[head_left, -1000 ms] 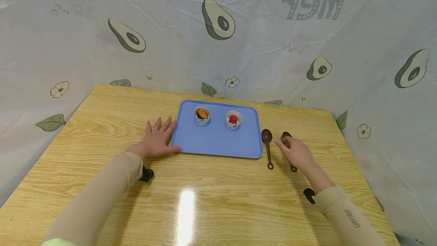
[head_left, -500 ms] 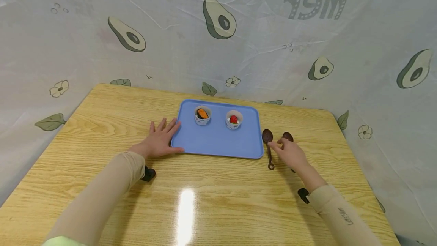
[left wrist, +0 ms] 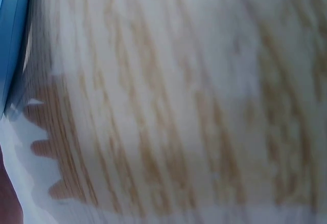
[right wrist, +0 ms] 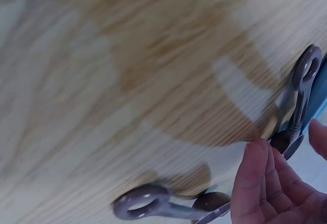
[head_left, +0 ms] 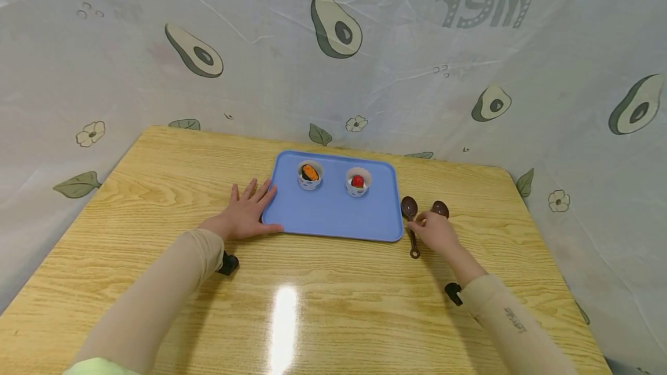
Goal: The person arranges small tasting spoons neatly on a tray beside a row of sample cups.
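My left hand [head_left: 242, 216] lies with fingers spread over the left edge of the blue tray [head_left: 333, 216], its thumb along the front corner. Beyond the tray's right side, my right hand [head_left: 439, 231] reaches over the handle of a dark brown spoon [head_left: 409, 206]. In the right wrist view, thumb and fingers stand apart on either side of this spoon [right wrist: 303, 98]. A second brown spoon [head_left: 440, 208] lies to its right, partly hidden by the hand; its ringed handle [right wrist: 140, 203] shows in the right wrist view.
Two paper cups stand on the tray's far half: the left cup [head_left: 310, 184] contains an orange-topped sushi piece [head_left: 310, 172], the right cup [head_left: 356, 191] a red-topped piece [head_left: 357, 181]. A wooden table [head_left: 333, 317] carries everything. Behind it hangs an avocado-print cloth [head_left: 250, 97].
My right hand has moved left from the right-hand spoon to the spoon beside the tray. My left hand has shifted slightly right, onto the tray's edge. Both spoons stay on the table.
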{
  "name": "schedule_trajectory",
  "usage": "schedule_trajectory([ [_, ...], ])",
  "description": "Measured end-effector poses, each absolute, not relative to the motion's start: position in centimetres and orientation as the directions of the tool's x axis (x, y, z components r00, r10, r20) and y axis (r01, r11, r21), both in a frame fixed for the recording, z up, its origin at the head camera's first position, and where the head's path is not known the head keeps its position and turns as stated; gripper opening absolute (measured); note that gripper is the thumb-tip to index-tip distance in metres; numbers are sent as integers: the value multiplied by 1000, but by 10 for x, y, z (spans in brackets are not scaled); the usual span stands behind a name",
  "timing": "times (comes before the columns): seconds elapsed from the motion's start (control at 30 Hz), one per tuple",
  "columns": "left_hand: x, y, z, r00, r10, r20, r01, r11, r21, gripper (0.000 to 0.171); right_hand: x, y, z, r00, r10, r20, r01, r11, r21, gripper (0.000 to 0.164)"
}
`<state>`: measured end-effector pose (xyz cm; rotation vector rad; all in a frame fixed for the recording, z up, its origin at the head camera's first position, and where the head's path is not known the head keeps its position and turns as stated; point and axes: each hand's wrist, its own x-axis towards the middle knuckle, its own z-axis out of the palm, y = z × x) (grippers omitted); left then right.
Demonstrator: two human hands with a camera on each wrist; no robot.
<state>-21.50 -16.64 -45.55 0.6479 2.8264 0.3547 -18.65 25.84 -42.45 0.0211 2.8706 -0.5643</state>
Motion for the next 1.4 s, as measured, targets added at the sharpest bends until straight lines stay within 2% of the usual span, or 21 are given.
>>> schedule_trajectory([
  [0.27, -215, -165, -453, -878, 445, -174, 393, 880, 268, 101, -189, 253, -425, -976, -32, -216, 68, 895, -440, 29],
  [0.4, -214, -165, -451, -879, 442, -177, 390, 882, 264, 100, -192, 254, -428, -969, -15, -245, 115, 854, -507, 20],
  [0.57, -215, -164, -452, -878, 445, -179, 392, 881, 267, 101, -195, 257, -432, -936, 16, -351, 265, 689, -675, 13],
  [0.73, -215, -165, -452, -877, 445, -181, 391, 881, 267, 102, -196, 256, -432, -904, 12, -426, 367, 533, -763, 11],
  [0.9, -214, -164, -450, -879, 442, -180, 388, 881, 269, 102, -197, 255, -430, -886, 11, -463, 413, 472, -779, 15],
  [1.23, -214, -164, -450, -877, 443, -185, 389, 882, 267, 101, -196, 258, -426, -865, -12, -502, 446, 439, -780, 29],
  [1.4, -214, -164, -449, -877, 443, -186, 386, 881, 273, 101, -196, 257, -421, -858, -24, -514, 466, 384, -797, 24],
])
